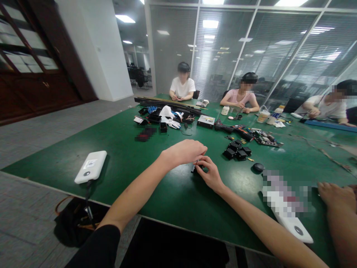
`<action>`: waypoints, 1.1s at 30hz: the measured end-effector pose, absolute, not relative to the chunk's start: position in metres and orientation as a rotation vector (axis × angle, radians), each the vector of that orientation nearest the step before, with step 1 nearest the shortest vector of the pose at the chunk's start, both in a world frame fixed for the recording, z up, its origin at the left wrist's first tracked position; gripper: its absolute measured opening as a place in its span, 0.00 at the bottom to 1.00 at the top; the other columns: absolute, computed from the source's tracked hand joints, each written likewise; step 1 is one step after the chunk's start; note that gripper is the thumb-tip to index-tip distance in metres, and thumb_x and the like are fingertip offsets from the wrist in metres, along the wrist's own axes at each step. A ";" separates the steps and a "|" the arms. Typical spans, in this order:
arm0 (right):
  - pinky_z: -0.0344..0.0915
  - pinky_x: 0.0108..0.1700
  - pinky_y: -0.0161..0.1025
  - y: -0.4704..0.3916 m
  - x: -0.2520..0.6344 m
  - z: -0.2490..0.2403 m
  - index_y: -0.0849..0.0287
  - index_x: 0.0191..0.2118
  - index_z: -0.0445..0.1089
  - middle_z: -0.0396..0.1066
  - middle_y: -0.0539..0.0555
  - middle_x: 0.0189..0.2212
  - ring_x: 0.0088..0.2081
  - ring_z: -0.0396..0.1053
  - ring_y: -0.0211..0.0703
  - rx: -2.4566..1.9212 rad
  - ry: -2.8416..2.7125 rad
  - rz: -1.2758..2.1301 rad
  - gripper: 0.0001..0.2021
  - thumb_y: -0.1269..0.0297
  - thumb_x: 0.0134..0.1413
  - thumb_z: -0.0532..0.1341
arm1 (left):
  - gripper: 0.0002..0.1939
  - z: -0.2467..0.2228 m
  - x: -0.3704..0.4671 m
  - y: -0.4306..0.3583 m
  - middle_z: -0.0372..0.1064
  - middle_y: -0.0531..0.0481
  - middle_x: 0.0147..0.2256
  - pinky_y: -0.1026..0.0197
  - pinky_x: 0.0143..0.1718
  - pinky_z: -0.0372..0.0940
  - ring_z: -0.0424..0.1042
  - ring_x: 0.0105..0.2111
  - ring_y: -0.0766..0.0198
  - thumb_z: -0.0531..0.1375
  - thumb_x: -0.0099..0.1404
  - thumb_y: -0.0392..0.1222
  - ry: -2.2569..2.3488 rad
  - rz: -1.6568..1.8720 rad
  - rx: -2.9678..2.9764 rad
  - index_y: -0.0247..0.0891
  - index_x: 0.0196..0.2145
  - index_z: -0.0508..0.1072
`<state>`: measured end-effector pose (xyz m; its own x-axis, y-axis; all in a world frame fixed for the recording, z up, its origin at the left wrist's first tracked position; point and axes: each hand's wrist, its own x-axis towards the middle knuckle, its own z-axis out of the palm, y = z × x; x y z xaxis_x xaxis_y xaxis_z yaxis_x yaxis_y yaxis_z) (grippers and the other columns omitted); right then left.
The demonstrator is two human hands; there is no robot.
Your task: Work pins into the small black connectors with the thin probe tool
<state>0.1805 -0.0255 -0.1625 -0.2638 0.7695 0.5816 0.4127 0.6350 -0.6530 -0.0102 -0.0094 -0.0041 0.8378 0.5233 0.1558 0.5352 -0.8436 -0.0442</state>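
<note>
Over the green table (134,156), my left hand (186,152) is closed with its fingers curled down, just above my right hand; what its fingertips hold is too small to name. My right hand (209,172) is closed around a small black part (193,169), which rests low at the table surface. A thin dark piece shows between the two hands. Several black boxes (237,150) lie in a heap beyond my right hand, and a round black object (258,167) sits to their right.
A white power bank (91,167) with a cable lies at the left. Gloves (170,123), a metal-topped box (206,121), a power tool (242,132) and a circuit board (264,137) are farther back. Another white device (295,227) and a person's hand (336,193) are at right. Three people sit opposite.
</note>
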 end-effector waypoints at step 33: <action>0.69 0.54 0.49 -0.026 0.180 -0.162 0.51 0.42 0.78 0.72 0.57 0.48 0.51 0.71 0.51 -0.929 -1.887 0.468 0.06 0.63 0.64 0.62 | 0.12 -0.007 -0.009 -0.007 0.77 0.44 0.37 0.60 0.37 0.63 0.77 0.39 0.57 0.55 0.73 0.44 -0.832 -0.248 -2.957 0.36 0.39 0.75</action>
<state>0.1797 -0.0262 -0.1616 -0.2634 0.7666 0.5856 0.4045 0.6388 -0.6544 -0.0094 -0.0066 -0.0075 0.8414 0.5129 0.1703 0.5226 -0.8525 -0.0140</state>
